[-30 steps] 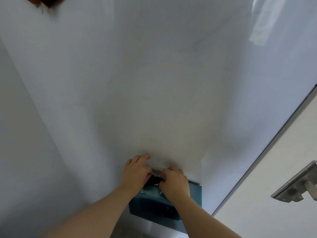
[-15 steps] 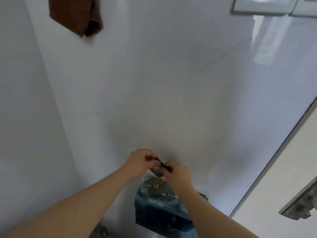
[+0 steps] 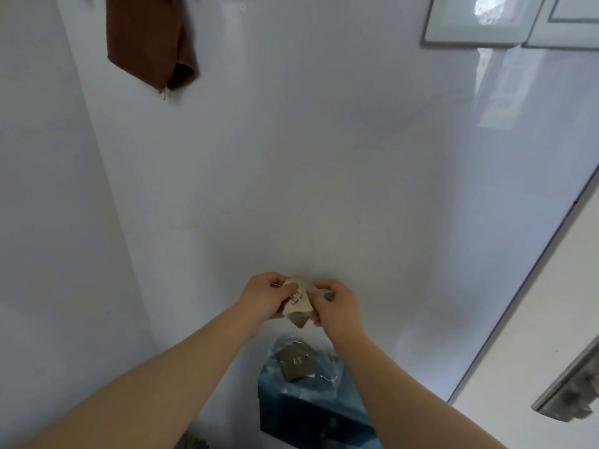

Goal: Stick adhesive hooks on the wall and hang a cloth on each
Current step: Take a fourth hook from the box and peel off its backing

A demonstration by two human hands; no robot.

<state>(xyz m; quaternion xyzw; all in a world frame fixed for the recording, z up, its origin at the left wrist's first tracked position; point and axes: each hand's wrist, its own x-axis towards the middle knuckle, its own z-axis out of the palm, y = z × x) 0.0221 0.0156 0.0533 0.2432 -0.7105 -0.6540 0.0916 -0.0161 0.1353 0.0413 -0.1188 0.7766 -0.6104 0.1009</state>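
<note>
Both hands hold a small square adhesive hook with a pale backing in front of the white wall. My left hand grips its left side. My right hand pinches its right edge and lower corner. A brown cloth hangs on the wall at the top left; the hook it hangs from is out of view. Below my hands, another hook lies in clear wrapping on a teal box.
A grey-framed window is at the top right. A door frame edge runs diagonally down the right side, with a metal handle beyond it. A wall corner runs down the left.
My hands lifted the hook up off the teal box and away from it. The view tilted upward, bringing the brown cloth and the window into sight.
</note>
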